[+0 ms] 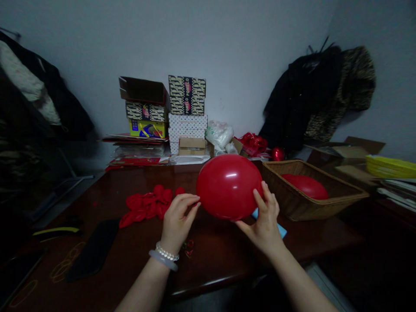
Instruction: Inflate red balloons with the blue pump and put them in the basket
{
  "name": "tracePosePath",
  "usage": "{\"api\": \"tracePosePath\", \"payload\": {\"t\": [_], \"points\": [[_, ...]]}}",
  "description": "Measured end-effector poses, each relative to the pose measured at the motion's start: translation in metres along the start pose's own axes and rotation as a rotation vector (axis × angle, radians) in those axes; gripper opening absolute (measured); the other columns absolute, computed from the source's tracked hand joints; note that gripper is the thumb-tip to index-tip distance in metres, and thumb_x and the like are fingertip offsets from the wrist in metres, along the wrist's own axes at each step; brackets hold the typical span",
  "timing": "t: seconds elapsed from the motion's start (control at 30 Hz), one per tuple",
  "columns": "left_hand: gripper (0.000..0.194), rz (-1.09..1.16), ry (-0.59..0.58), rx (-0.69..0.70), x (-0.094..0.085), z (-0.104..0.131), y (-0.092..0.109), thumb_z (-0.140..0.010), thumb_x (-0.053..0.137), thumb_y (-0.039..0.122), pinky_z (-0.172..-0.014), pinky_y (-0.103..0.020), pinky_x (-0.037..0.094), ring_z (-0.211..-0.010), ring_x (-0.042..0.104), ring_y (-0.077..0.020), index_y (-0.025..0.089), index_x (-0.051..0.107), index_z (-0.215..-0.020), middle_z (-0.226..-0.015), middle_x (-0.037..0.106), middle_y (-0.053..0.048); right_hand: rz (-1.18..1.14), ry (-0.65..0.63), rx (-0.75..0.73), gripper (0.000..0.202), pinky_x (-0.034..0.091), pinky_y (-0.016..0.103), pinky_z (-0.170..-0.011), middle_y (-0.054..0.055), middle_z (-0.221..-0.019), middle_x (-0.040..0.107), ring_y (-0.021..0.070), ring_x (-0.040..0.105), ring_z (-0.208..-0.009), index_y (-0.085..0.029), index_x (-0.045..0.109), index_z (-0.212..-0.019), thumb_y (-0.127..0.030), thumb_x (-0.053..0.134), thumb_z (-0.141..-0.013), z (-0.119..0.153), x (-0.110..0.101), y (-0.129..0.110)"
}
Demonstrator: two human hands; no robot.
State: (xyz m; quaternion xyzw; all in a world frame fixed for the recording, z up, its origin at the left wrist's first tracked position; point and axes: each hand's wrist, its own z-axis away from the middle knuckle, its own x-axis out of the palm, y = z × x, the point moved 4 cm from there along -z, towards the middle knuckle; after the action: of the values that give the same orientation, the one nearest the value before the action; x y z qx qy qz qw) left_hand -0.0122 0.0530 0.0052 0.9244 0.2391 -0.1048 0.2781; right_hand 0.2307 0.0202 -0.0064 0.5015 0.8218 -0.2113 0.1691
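Note:
An inflated red balloon (pixel 227 186) is held above the dark table in both hands. My left hand (pixel 180 216), with a bead bracelet and a bangle at the wrist, pinches at the balloon's left end; the neck itself is too small to make out. My right hand (pixel 264 219) cups the balloon's lower right side, thumb underneath and fingers on its surface. Left of my left hand lies a pile of uninflated red balloons (pixel 147 206). Behind my right hand a light blue item (pixel 281 231) is partly hidden.
A wicker basket (pixel 312 212) at the right holds another inflated red balloon (pixel 307 186). Stacked boxes (pixel 187 125) and a plastic bag (pixel 220 133) line the table's back. At the left lie a black flat object (pixel 94 249), rubber bands (pixel 66 263) and a yellow-edged item (pixel 56 231).

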Motion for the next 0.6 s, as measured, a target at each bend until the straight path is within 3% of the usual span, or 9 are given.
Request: {"api": "tracePosePath", "payload": {"t": [0.23,0.4,0.6], "points": [[0.038,-0.097,0.003,0.059,0.033,0.005,0.011,-0.087,0.055,0.017,-0.088,-0.034,0.050,-0.096,0.061,-0.0175,0.028,0.059,-0.122,-0.104,0.063,-0.006,0.114,0.008,-0.056,0.095,0.022,0.066,-0.106,0.015,-0.155,0.011,0.0383,0.016,-0.141,-0.031,0.015,-0.146,-0.033,0.074,-0.072,0.003,-0.027,0.013],[0.045,-0.101,0.033,0.121,0.060,-0.002,0.029,-0.086,0.056,0.015,-0.093,-0.038,0.048,-0.105,0.058,-0.0196,0.028,0.053,-0.128,-0.113,0.059,-0.008,0.197,0.027,-0.079,0.086,0.022,0.065,-0.106,0.014,-0.156,0.010,0.0382,0.015,-0.142,-0.032,0.019,-0.145,-0.033,0.071,-0.076,-0.001,-0.050,0.028],[0.083,-0.193,-0.069,0.272,0.098,-0.006,0.059,-0.079,0.067,0.025,-0.108,-0.055,0.029,-0.137,0.031,-0.0311,0.026,0.021,-0.148,-0.147,0.035,-0.016,0.287,0.058,-0.102,0.085,0.020,0.064,-0.106,0.013,-0.156,0.010,0.0380,0.017,-0.141,-0.034,0.020,-0.144,-0.034,0.070,-0.076,-0.008,-0.075,0.052]]}}
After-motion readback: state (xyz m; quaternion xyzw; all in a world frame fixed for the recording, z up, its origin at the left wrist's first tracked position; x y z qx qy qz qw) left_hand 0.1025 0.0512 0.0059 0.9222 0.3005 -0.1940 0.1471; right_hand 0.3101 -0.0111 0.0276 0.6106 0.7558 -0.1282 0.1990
